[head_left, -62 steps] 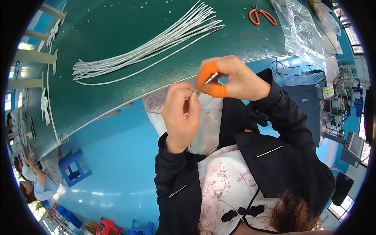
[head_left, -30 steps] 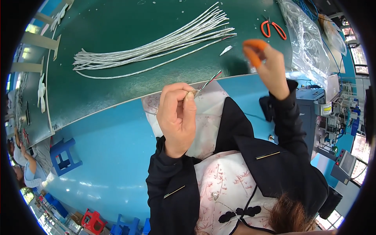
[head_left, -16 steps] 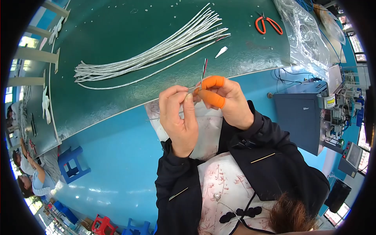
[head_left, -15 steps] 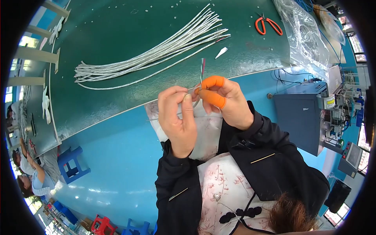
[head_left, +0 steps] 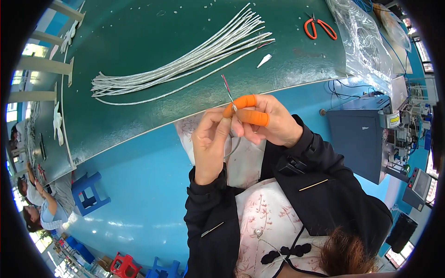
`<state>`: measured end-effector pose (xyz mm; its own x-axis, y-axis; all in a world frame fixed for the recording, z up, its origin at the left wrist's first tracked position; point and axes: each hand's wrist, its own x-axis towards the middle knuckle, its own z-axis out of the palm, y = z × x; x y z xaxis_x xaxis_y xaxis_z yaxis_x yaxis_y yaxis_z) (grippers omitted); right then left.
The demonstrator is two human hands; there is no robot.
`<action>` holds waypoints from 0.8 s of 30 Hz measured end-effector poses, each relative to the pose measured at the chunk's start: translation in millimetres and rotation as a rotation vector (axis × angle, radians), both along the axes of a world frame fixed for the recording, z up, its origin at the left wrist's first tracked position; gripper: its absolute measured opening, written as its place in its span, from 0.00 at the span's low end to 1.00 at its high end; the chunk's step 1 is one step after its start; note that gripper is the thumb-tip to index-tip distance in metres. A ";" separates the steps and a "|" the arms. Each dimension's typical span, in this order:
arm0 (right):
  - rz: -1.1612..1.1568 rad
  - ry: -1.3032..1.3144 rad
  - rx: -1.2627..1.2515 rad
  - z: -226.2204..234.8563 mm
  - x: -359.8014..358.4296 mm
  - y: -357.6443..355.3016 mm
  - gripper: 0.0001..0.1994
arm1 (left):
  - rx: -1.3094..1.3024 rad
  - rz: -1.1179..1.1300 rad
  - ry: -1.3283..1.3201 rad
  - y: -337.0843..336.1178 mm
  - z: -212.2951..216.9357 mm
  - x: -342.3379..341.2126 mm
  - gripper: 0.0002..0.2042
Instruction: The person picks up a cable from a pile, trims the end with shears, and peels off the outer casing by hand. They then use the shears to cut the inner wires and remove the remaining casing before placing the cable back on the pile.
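Just in front of the bench edge, both hands pinch a thin cable (head_left: 226, 87) whose stripped end shows several fine coloured wires pointing up and left. My right hand (head_left: 278, 121) wears orange finger cots on its thumb and index finger, which close around the cable just below the bare wires. My left hand (head_left: 208, 148) has its thumb and fingertips pressed together against the right fingertips at the same spot. Fingers hide the exact grip point. Part of the grey cable curves down below the hands. Beyond them lies a bundle of silvery cables (head_left: 185, 62) on the green bench.
Orange-handled cutters (head_left: 320, 28) and a small white-tipped tube (head_left: 264, 60) lie on the green bench (head_left: 139, 125). A clear plastic bag (head_left: 364, 46) covers its right end. A grey cabinet (head_left: 354, 139) stands at right, a blue stool (head_left: 89, 193) and a seated person (head_left: 48, 206) at left.
The cable's wire end has swung from nearly upright to leaning left. My left hand has closed in on the right fingertips, and its fingers are bent more.
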<state>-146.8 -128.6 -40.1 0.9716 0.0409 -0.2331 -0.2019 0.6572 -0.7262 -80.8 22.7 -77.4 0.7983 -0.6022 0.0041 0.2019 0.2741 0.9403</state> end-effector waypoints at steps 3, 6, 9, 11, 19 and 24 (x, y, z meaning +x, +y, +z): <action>-0.007 0.039 -0.234 4.3 -1.0 2.9 0.10 | 0.146 -0.048 -0.071 5.3 2.9 0.8 0.06; -0.022 0.025 -0.399 10.6 -2.3 7.3 0.09 | 0.251 0.147 -0.257 10.4 12.6 11.3 0.07; -0.055 -0.046 -0.597 5.9 -5.5 12.1 0.08 | 0.289 0.169 -0.333 12.9 27.7 11.4 0.08; -0.115 -0.185 -0.832 1.4 -6.5 16.0 0.06 | 0.254 0.015 -0.305 15.5 35.2 10.5 0.08; -0.255 -0.394 -1.448 -2.3 -6.2 24.9 0.07 | 0.258 0.084 -0.287 17.4 25.5 6.4 0.07; -0.241 -0.417 -1.620 -6.8 -6.7 28.9 0.09 | 0.308 0.112 -0.364 18.7 24.0 7.5 0.06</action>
<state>-153.5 -99.7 -46.9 0.9213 -0.1136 0.3718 0.1503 -0.7780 -0.6100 -73.3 41.4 -53.4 0.8379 -0.5302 0.1298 -0.1697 -0.0270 0.9851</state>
